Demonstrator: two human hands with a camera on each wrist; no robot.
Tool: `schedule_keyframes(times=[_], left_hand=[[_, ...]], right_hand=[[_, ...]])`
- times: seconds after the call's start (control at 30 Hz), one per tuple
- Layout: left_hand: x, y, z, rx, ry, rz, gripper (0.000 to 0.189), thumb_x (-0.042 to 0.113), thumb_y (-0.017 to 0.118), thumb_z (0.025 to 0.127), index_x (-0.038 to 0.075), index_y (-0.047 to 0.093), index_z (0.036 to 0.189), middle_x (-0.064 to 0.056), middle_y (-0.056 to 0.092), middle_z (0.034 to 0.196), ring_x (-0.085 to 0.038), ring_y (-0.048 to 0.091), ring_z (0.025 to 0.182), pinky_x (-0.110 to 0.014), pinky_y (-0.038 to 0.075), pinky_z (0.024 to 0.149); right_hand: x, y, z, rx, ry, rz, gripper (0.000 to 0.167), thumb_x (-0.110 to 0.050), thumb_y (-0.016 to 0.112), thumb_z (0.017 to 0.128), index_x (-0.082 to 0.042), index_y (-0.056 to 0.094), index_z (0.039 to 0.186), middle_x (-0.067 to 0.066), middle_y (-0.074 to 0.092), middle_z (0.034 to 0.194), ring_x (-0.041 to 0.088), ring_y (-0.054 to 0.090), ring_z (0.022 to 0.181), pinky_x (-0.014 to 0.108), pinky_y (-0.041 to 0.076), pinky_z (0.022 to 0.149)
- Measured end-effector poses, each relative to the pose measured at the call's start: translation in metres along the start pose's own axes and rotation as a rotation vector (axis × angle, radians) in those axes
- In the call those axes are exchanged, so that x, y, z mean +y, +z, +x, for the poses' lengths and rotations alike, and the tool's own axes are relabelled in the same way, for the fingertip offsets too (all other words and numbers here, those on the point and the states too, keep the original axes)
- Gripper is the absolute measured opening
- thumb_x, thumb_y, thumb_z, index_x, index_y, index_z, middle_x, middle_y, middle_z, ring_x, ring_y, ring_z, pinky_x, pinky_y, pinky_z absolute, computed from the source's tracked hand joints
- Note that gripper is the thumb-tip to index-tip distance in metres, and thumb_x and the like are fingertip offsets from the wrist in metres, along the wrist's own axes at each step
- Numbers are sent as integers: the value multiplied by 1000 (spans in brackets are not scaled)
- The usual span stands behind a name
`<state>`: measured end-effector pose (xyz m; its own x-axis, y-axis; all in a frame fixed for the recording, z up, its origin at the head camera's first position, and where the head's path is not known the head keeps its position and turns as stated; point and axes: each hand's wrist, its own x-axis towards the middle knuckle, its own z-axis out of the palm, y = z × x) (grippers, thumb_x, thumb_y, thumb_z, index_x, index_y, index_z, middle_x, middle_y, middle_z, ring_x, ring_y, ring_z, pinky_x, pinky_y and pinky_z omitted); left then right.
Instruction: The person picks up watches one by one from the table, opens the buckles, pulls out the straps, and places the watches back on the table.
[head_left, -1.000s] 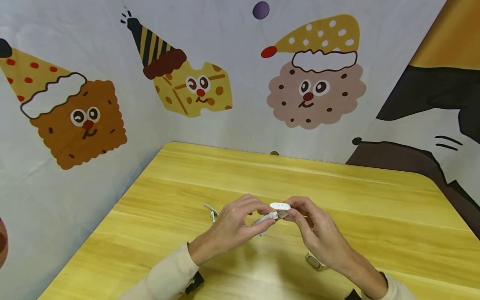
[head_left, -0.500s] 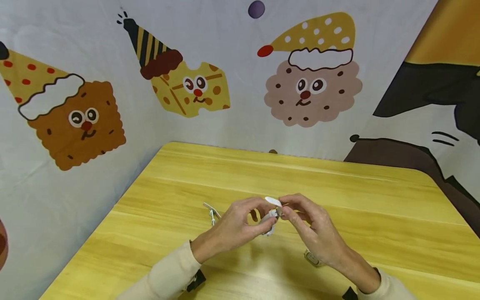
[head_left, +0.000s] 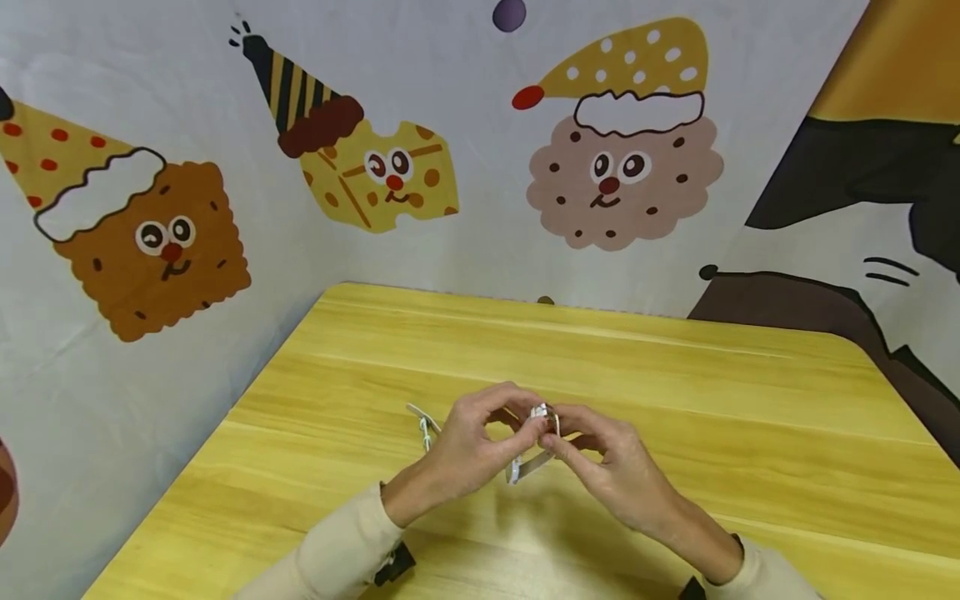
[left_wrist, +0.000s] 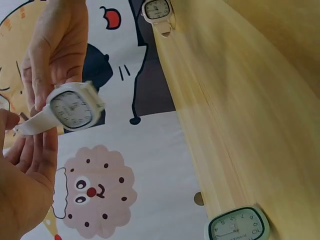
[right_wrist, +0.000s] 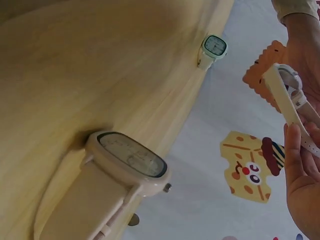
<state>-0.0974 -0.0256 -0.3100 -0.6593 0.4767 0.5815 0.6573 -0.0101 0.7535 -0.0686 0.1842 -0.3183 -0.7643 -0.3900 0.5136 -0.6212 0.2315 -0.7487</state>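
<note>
Since the frame half a second ago, the right hand [head_left: 618,471] is shifting slightly toward the lower left, and the white watch [left_wrist: 74,109] is rotating: its case is now hanging at the lower left of the fingertips, and the strap is showing as a narrow, near-vertical white edge beside the right fingertips.

Position: the watch is being held above the table, lower centre of the head view. Grip: the left hand [head_left: 480,437] is pinching the strap between thumb and fingers; the right hand is pinching the strap too, its fingertips close against the left's.

Orientation: in the left wrist view the dial is facing the camera, tilted, the strap's long axis running from the case toward the left edge and slightly down. In the right wrist view the band is running from upper left to lower right, the holed end lying at the right hand's fingers.

Surface: the yellow wood-grain table [head_left: 750,408] is supporting a cream watch [right_wrist: 127,160], lower left of the right wrist view, and a pale green watch [right_wrist: 215,46], upper centre there.

Room: white printed cloth [head_left: 480,267] is hanging behind the table, showing a cheese wedge [head_left: 408,200] and biscuits in party hats.
</note>
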Motion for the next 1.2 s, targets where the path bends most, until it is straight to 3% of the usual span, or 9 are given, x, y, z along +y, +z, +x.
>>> schedule_keyframes(times=[0.17,0.53,0.73,0.93,1.03,1.2], left_hand=[[-2,-2,-1,33,15,32,17,-1,68,96,3,69,113,-4,69,97,-12,67,85,-31,59,76],[-4,-5,-3,22,-9,25,17,2,69,96,3,68,114,-6,70,96,-12,67,84,-32,59,76],[-4,-4,-5,15,-63,7,10,3,72,95,5,66,104,-5,72,98,-15,70,88,-32,59,77],[-5,-5,-7,1,-57,34,5,2,72,95,5,70,97,-4,73,95,-11,70,88,-30,59,76],[-4,-6,-8,-21,-77,39,3,3,71,96,3,70,99,-4,73,96,-10,70,88,-29,59,77],[-4,-6,-12,-36,-136,3,5,2,70,96,2,70,101,-6,73,99,-11,70,90,-30,59,80]], right_hand=[[1,1,0,36,1,-19,37,10,70,91,-7,68,124,1,73,108,18,71,93,37,61,76],[2,1,3,80,-79,-39,44,17,71,86,-4,67,124,6,73,107,19,71,92,35,61,73],[4,2,3,112,-108,-29,51,17,72,85,-2,63,131,9,74,105,21,71,92,32,61,67],[6,4,3,118,-139,-27,57,21,73,81,0,63,132,9,72,104,19,71,92,32,61,65],[6,4,4,105,-141,-9,54,20,73,82,1,65,131,8,70,103,20,71,91,32,61,65],[3,3,4,93,-70,-4,47,17,72,85,-3,67,127,3,71,105,18,71,93,33,61,67]])
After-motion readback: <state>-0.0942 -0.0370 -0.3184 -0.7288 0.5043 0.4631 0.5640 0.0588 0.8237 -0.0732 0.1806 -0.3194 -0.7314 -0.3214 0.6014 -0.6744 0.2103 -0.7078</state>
